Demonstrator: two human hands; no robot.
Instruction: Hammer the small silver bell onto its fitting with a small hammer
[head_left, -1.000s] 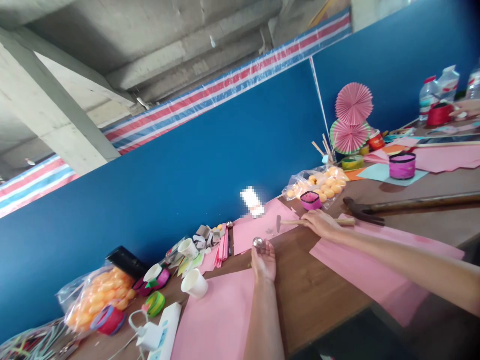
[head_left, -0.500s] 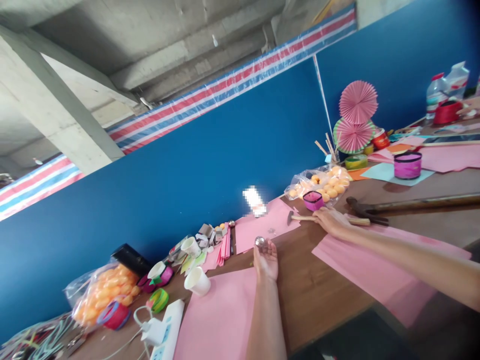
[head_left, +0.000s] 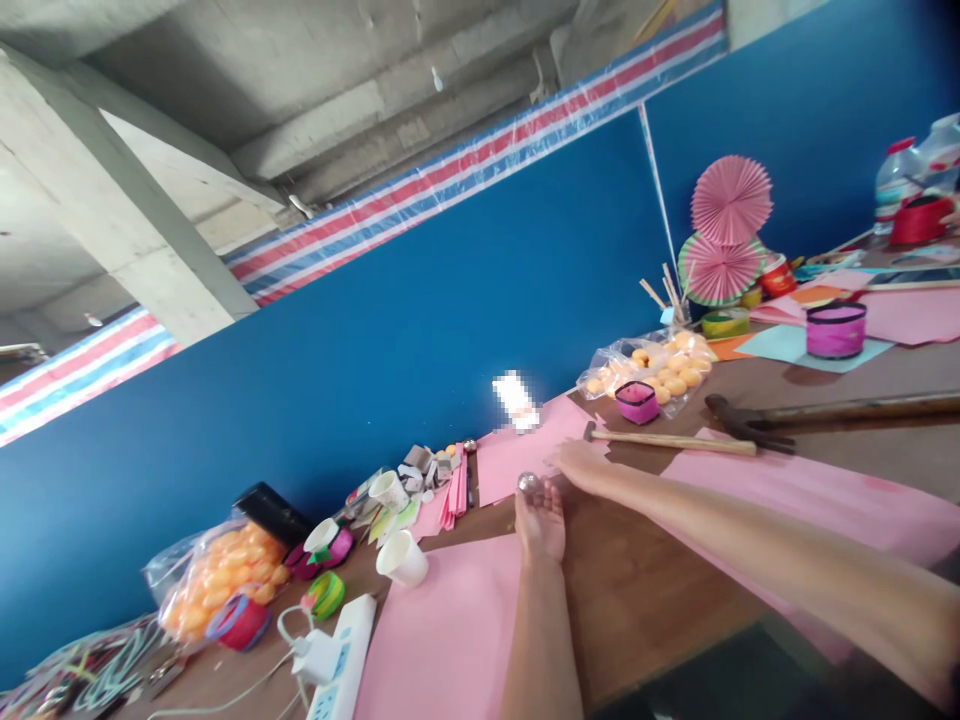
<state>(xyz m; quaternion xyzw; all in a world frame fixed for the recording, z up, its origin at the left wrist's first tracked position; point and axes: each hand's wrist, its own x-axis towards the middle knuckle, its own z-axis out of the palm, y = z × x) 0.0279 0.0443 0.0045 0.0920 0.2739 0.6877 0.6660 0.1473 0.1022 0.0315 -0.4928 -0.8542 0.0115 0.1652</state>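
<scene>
My left hand (head_left: 543,522), palm turned up, holds a shiny metal ball (head_left: 529,483) at its fingertips above the brown table. Just to the right and slightly farther back is my right hand (head_left: 583,466), its stretched fingers a little blurred, with nothing visible in it. Beyond its wrist lies a small hammer (head_left: 675,440) with a light wooden handle, apart from the hand. A pink sheet (head_left: 501,470) is spread behind both hands, and another pink sheet (head_left: 442,635) lies left of my left forearm.
A larger hammer (head_left: 847,410) rests on the right. Behind are a bag of orange balls (head_left: 679,370) and a pink woven ring (head_left: 637,402). At left stand a white paper cup (head_left: 403,560), a power strip (head_left: 343,660) and another bag of orange balls (head_left: 225,575).
My right hand has let go of the small hammer's handle and moved left, close to my left hand. The left hand still holds the metal ball. The view has shifted slightly.
</scene>
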